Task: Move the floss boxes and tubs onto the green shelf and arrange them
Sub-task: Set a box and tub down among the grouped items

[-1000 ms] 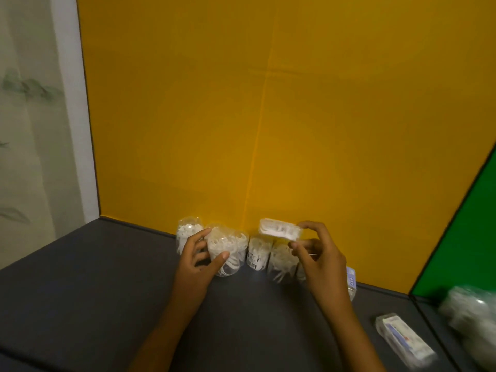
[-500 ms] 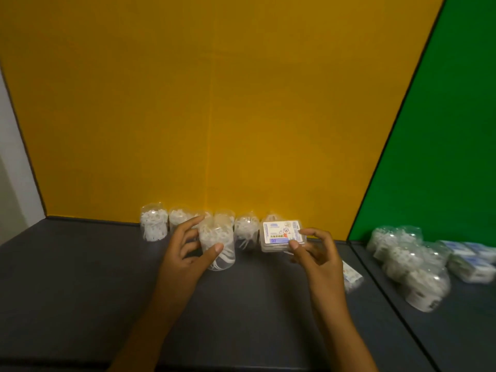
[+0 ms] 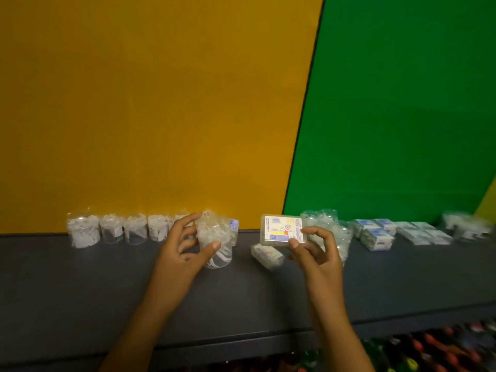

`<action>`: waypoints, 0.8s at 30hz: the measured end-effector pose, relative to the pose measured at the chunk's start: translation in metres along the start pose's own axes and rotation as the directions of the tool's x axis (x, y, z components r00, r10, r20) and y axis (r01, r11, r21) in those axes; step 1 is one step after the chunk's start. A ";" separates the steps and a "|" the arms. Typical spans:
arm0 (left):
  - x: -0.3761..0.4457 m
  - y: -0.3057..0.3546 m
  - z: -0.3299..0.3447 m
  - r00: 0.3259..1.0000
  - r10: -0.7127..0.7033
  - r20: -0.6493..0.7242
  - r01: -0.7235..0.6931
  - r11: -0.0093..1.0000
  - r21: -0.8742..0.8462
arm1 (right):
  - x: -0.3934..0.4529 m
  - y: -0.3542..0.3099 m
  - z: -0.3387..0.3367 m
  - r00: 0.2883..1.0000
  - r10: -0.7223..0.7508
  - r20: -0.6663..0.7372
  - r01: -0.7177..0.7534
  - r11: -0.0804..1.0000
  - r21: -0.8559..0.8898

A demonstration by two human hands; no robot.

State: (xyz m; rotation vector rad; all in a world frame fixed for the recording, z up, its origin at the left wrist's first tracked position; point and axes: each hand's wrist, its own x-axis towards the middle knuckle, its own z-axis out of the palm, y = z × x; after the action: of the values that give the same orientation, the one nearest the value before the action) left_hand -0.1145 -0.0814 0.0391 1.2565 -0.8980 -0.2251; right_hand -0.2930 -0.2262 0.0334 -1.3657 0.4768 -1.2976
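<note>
The left hand point(image 3: 185, 248) is wrapping thumb and fingers round a clear tub point(image 3: 216, 241) of floss picks, in front of the yellow wall point(image 3: 150, 103). The right hand point(image 3: 312, 247) is pinching a flat floss box point(image 3: 283, 230) by its lower edge, holding it up just left of the green wall point(image 3: 402, 103). Another box point(image 3: 267, 255) is lying below it on the shelf point(image 3: 80, 285). More tubs point(image 3: 107, 230) are standing in a row left of the held tub; moved boxes point(image 3: 375, 233) are sitting under the green wall. Both items are probably light and stiff, though the thin plastic looks slick and may dent. Gripping the tub mid-body and the box across its short sides seems best.
</note>
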 end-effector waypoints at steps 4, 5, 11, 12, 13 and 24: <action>-0.017 0.016 0.066 0.999 0.024 0.028 -0.024 1.000 0.001 | 0.007 -0.021 -0.070 1.000 0.003 -0.030 -0.004 0.999 -0.040; -0.022 0.020 0.084 0.999 0.032 0.037 -0.032 0.999 0.004 | 0.010 -0.025 -0.089 0.999 -0.004 -0.049 0.002 0.999 -0.049; -0.049 0.019 0.185 0.992 0.056 0.116 -0.053 0.998 -0.027 | 0.015 -0.040 -0.194 0.988 -0.034 -0.149 0.021 0.996 -0.086; -0.053 0.017 0.200 0.990 0.057 0.128 -0.052 0.998 -0.035 | 0.014 -0.043 -0.208 0.986 -0.037 -0.160 0.023 0.996 -0.090; -0.056 0.015 0.213 0.989 0.053 0.141 -0.048 0.998 -0.042 | 0.014 -0.044 -0.223 0.985 -0.039 -0.170 0.023 0.995 -0.096; -0.049 -0.004 0.336 0.973 0.045 0.227 -0.039 0.999 -0.033 | 0.050 -0.055 -0.338 0.965 -0.099 -0.243 0.055 0.982 -0.181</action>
State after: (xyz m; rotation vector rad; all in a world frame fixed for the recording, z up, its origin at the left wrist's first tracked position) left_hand -0.3767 -0.2958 0.0235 1.2000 -1.1141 -0.3524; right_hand -0.5929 -0.3991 0.0196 -1.3788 0.7298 -1.5325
